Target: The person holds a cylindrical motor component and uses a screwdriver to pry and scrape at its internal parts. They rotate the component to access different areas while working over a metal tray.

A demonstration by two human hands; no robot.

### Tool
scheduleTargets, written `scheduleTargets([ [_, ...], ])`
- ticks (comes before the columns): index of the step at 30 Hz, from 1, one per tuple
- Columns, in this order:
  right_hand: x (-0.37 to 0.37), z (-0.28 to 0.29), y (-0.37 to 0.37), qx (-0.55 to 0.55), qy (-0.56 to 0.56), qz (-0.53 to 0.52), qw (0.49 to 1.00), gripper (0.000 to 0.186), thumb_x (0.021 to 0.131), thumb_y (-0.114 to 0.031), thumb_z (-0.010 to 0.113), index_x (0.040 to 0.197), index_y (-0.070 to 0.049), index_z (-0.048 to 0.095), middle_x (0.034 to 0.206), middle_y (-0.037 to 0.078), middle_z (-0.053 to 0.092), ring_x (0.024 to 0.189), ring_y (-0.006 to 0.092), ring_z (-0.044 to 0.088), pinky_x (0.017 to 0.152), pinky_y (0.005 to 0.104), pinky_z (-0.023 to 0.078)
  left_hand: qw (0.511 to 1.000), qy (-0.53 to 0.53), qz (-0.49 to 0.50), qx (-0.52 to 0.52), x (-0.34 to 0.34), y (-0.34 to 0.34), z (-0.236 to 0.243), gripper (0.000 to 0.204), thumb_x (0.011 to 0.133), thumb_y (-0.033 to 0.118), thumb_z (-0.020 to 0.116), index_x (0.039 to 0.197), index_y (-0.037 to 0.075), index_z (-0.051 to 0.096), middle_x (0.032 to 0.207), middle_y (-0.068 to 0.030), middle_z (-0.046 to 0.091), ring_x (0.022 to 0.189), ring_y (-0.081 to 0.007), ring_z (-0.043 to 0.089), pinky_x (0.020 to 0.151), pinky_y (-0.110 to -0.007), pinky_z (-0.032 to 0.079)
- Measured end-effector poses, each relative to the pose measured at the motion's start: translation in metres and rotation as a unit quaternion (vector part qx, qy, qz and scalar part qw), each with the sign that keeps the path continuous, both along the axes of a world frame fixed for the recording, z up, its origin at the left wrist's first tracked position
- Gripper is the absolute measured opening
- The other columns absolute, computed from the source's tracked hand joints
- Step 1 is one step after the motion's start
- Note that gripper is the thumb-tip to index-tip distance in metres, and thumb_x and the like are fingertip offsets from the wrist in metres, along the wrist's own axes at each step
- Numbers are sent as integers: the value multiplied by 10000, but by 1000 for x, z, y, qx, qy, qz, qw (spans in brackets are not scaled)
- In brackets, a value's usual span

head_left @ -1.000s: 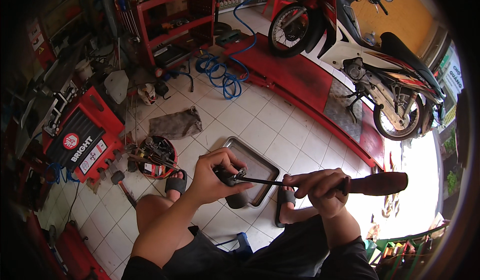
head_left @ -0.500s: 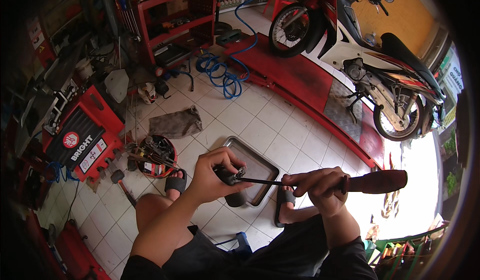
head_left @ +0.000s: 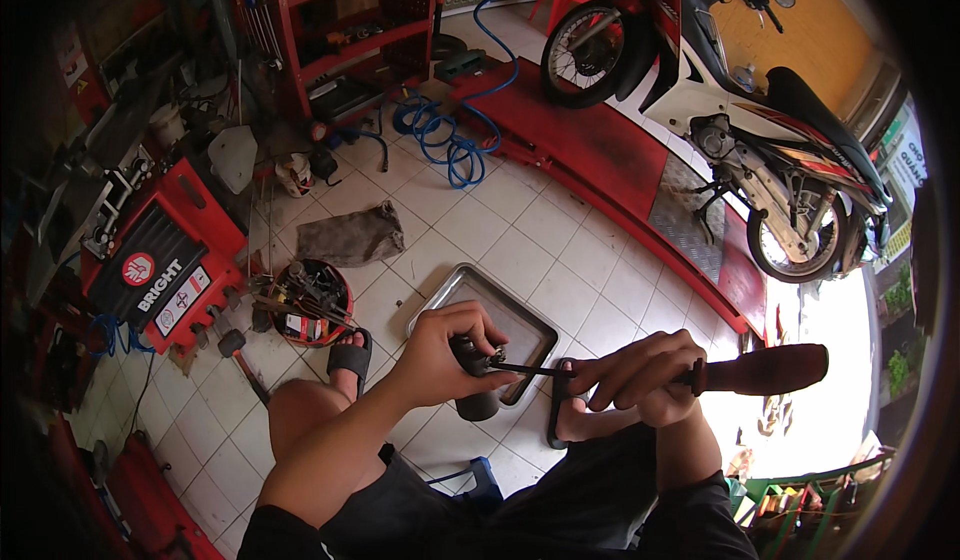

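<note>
My left hand (head_left: 440,355) is closed around a small dark metal part (head_left: 478,406) with a rounded, cup-like lower end; its upper portion is partly hidden by the fingers. My right hand (head_left: 645,375) grips a screwdriver (head_left: 768,370) with a dark red handle and long thin shaft, held almost level. The shaft passes under my right fingers, and its tip meets the side of the part beside my left thumb. Whether it sits in a screw cannot be made out. Both hands are above a shallow metal tray (head_left: 510,301) on the floor.
Left of the tray lie a grey rag (head_left: 350,237), a round red bin of tools (head_left: 318,305) and a hammer (head_left: 242,365). A red machine (head_left: 165,270) stands farther left. Behind are a coiled blue hose (head_left: 455,150) and a red lift platform (head_left: 590,160) carrying a motorcycle (head_left: 720,130).
Both hands, the part and the screwdriver have shifted slightly right and down. My right fingers now stretch straighter along the shaft.
</note>
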State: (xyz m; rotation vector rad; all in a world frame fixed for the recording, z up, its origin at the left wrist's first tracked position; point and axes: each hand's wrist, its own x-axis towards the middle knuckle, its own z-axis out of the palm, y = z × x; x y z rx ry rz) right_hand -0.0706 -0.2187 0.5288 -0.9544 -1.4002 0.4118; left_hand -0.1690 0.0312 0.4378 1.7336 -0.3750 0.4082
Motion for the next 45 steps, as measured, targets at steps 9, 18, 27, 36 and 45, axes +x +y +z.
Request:
scheduleTargets([
  [9,-20,-16,4,37,20,-172,984,72,859,74,575,926,58,554,852,169,675,796,358,755,853,530,636,999,11,15,-37,0,-3,1,419,637,83,967,766,75,569,890,-102,682,840,-181,710,741,-309,557],
  [18,-21,-33,6,63,51,-244,966,119,957,-37,612,965,70,561,838,216,720,824,362,750,816,486,632,1000,7,10,16,-1,-4,0,413,638,88,965,756,74,569,890,-96,679,864,-181,706,744,-314,560],
  [27,9,-21,-3,54,94,-290,951,160,1021,-97,572,1091,45,587,960,233,720,875,285,692,867,436,551,987,77,93,-103,13,5,-13,422,666,100,960,814,68,566,968,-93,698,887,-152,699,793,-301,551],
  [36,1,-73,37,-206,114,-299,925,298,1031,-158,584,1284,-14,646,855,-5,472,826,122,494,756,293,436,787,169,117,-582,19,33,-12,261,841,14,815,883,85,567,977,-95,674,904,-225,713,877,-412,627],
  [45,-48,-54,75,-274,-142,-450,838,798,654,-238,968,1326,-48,583,1085,161,731,845,299,752,692,368,590,805,175,187,-536,23,18,-19,331,807,94,868,952,39,576,924,-107,694,841,-207,716,780,-346,598],
])
